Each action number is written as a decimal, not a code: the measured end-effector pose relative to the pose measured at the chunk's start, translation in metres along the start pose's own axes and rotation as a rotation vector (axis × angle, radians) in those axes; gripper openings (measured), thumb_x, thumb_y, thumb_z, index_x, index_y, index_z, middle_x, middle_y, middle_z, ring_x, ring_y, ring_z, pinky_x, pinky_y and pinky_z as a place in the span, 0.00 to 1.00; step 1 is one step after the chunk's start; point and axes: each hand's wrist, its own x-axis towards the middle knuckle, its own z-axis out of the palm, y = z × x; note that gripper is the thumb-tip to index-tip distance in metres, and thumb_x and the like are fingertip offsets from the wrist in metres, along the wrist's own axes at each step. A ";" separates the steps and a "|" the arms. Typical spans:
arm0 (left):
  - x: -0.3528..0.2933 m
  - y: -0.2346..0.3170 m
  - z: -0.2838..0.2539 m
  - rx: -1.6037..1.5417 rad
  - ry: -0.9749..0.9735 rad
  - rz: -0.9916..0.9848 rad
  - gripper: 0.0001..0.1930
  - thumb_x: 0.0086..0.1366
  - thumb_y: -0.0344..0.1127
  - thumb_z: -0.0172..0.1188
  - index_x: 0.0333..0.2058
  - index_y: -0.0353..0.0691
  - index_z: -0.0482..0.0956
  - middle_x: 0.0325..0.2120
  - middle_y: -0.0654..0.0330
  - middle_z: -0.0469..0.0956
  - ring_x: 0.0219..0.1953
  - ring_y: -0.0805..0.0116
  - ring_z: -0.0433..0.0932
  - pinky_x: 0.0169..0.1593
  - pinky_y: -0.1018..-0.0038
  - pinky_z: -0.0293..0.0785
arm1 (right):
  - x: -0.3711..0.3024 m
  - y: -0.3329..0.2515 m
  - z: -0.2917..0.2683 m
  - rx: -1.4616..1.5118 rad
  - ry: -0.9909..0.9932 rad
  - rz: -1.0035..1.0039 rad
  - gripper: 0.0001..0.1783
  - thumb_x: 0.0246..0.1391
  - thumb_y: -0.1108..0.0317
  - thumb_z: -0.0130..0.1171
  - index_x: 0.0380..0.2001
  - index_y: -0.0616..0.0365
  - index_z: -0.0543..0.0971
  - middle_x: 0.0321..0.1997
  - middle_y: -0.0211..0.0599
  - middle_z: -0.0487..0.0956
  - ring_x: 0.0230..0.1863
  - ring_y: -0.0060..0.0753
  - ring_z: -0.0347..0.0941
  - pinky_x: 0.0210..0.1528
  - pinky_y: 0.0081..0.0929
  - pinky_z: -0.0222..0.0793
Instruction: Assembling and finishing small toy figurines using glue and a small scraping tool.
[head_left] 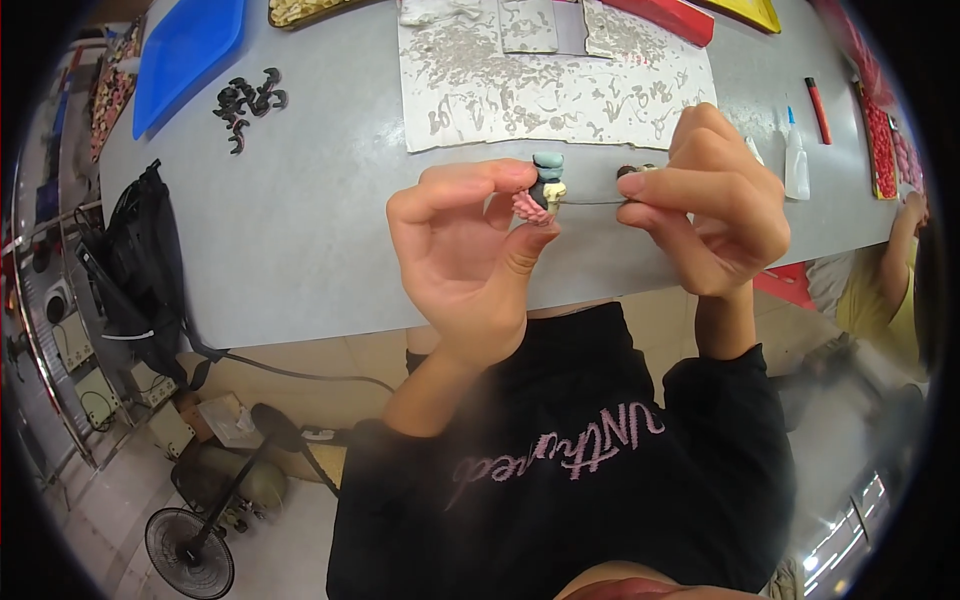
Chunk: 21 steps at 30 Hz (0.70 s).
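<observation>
A small figurine [543, 186] is pinched in the left hand [470, 250] above the table [300, 230], while a thin wire [590, 202], lying along three o'clock, is gripped by the right hand [705, 200].

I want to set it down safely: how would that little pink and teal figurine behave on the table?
The figurine looks light, pinched by the left hand fingertips alone. Tall on a narrow base, it probably tips easily. Its small parts may be fragile.

Craft workshop: glue bottle [796, 165], trays [188, 50], worktable [300, 220].
</observation>
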 end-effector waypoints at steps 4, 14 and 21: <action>0.002 -0.001 0.000 0.028 0.002 0.037 0.23 0.52 0.18 0.60 0.44 0.39 0.61 0.42 0.56 0.66 0.44 0.68 0.68 0.45 0.74 0.69 | -0.001 0.003 0.001 -0.051 0.020 -0.070 0.12 0.30 0.75 0.67 0.24 0.64 0.77 0.16 0.30 0.69 0.18 0.26 0.54 0.20 0.22 0.47; 0.002 -0.002 0.002 0.029 0.049 0.094 0.21 0.50 0.12 0.57 0.40 0.35 0.61 0.38 0.51 0.68 0.41 0.62 0.72 0.42 0.71 0.75 | -0.004 0.005 0.005 -0.106 0.049 -0.210 0.20 0.19 0.71 0.69 0.25 0.60 0.79 0.13 0.25 0.63 0.17 0.25 0.55 0.17 0.18 0.48; 0.001 -0.002 0.002 -0.017 0.042 0.085 0.20 0.51 0.13 0.57 0.40 0.35 0.61 0.38 0.50 0.68 0.41 0.61 0.72 0.40 0.72 0.77 | -0.004 0.005 0.005 -0.119 0.075 -0.205 0.19 0.19 0.71 0.69 0.24 0.60 0.78 0.13 0.25 0.63 0.17 0.26 0.55 0.17 0.18 0.48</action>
